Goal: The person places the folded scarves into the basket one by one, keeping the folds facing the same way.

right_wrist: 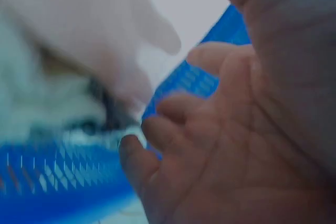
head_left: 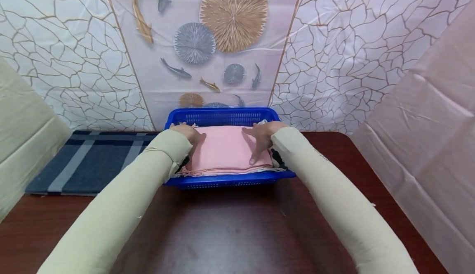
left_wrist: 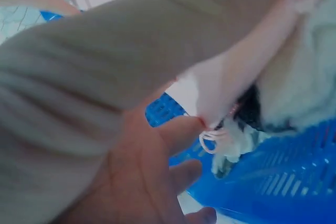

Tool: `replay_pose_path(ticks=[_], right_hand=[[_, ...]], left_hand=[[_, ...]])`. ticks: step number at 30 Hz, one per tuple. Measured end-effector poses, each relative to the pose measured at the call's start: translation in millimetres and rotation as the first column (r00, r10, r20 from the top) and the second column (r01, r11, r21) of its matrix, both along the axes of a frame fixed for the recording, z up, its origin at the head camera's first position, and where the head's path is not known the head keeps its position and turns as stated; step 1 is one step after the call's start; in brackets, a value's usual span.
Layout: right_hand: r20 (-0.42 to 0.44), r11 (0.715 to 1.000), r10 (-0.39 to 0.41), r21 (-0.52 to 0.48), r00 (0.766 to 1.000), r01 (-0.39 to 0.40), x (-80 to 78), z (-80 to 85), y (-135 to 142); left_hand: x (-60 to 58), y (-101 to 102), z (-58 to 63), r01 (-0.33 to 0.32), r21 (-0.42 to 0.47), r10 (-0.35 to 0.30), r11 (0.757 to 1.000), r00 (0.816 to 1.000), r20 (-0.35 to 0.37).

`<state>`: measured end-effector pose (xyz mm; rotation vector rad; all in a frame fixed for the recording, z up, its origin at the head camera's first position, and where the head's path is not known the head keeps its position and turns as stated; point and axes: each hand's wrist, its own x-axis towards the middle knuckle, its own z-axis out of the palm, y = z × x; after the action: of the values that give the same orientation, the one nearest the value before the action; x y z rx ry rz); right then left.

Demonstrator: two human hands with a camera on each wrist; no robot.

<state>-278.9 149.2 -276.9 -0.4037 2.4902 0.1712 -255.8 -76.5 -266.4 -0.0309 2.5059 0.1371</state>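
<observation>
A folded pink fringed cloth (head_left: 226,148), perhaps a scarf, lies on top of other fabric inside a blue plastic basket (head_left: 230,180). At its left side is my left hand (head_left: 187,133), its thumb by the cloth's edge. In the left wrist view, this hand's fingers (left_wrist: 184,129) are loosely extended, one fingertip at the pink cloth. My right hand (head_left: 261,138) is at the cloth's right side, thumb pointing down over the top. The right wrist view shows its palm and slightly bent fingers (right_wrist: 163,132) beside the basket wall; nothing sits within them.
A dark blue and grey striped cloth (head_left: 92,162) lies flat on the brown table (head_left: 222,232), left of the basket. Patterned sheeting (head_left: 341,51) hangs behind the table, and plain beige sheeting (head_left: 419,121) stands along the right side.
</observation>
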Motion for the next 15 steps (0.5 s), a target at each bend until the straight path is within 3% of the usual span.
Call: replay_pose_path(ticks=[5, 12, 15], right_hand=[[0.029, 1.000, -0.001, -0.019, 1.000, 0.002, 0.4, -0.8, 9], [-0.045, 0.986, 0.073, 0.155, 0.996, -0.065, 4.1, -12.8, 1], [-0.049, 0.980, 0.078, 0.186, 0.996, -0.067, 11.1, -12.5, -1]], left_hand=[[2.4, -11, -7.8, 0.020, 0.028, -0.017, 0.999, 0.993, -0.116], [8.0, -10, -20.6, 0.068, 0.029, -0.061, 0.997, 0.979, -0.197], [10.7, -8, -25.0, 0.099, 0.008, -0.095, 0.995, 0.971, -0.218]])
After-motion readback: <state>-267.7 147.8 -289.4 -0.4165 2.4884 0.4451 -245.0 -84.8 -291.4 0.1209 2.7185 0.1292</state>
